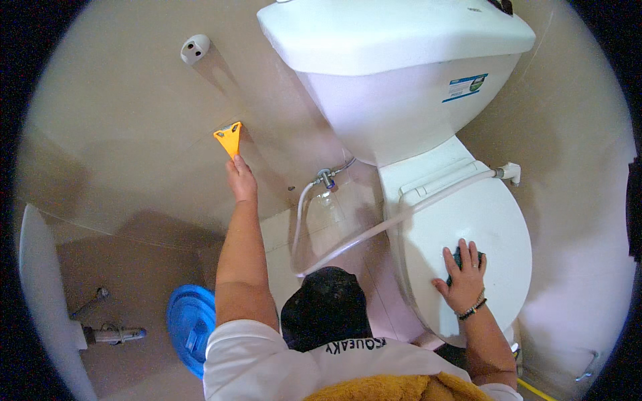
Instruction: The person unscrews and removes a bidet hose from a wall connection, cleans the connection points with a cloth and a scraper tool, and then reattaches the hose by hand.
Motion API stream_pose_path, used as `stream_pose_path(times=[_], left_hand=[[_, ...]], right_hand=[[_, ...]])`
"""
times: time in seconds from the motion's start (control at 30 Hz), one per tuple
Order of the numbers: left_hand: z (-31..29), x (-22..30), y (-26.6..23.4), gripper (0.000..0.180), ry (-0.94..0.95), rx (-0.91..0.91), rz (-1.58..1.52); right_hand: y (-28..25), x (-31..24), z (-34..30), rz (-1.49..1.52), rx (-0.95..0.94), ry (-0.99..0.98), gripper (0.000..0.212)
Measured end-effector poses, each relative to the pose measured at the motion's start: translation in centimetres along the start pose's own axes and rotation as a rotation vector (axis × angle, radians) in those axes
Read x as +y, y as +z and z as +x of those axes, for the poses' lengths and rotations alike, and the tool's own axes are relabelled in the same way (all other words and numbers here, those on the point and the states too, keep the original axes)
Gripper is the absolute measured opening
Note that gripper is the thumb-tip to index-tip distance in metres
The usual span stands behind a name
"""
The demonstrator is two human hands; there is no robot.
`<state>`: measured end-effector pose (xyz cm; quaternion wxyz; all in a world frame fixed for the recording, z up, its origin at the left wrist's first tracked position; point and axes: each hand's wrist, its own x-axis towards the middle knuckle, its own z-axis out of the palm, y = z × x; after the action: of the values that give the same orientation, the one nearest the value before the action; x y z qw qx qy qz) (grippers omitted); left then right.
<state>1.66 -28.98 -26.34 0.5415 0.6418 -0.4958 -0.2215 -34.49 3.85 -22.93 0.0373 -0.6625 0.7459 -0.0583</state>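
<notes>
My left hand [241, 179] grips the thin end of a yellow triangular scraper [229, 138]. Its wide edge meets the beige wall [154, 113]. On the white toilet lid [428, 281], which is down, my right hand [463, 277] lies with its fingers spread. Beneath that palm is a dark green scouring pad [457, 256], mostly hidden and pinned against the lid. A beaded bracelet [473, 309] circles my right wrist.
The pale bidet hose [394, 220] crosses the lid from its spray head [509, 174] and loops to the wall valve [326, 177]. The white tank [401, 100] stands behind. A blue plastic lid or basin [190, 327] sits lower left, beside a white sink [50, 301].
</notes>
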Motion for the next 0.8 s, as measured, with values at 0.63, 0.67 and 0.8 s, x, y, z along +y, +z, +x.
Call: stream_pose_path(times=[0.63, 0.67, 0.8], left_hand=[[-0.3, 2.5, 2.9, 0.03, 0.163, 0.096, 0.024], [0.5, 1.3, 2.4, 0.03, 0.165, 0.108, 0.033], [1.9, 0.6, 3.2, 0.032, 0.281, 0.173, 0.089]], right_hand=[[1.2, 0.3, -0.1, -0.082, 0.068, -0.036, 0.065], [1.1, 0.1, 0.0, -0.074, 0.069, -0.049, 0.065], [0.9, 0.0, 0.1, -0.079, 0.068, -0.045, 0.062]])
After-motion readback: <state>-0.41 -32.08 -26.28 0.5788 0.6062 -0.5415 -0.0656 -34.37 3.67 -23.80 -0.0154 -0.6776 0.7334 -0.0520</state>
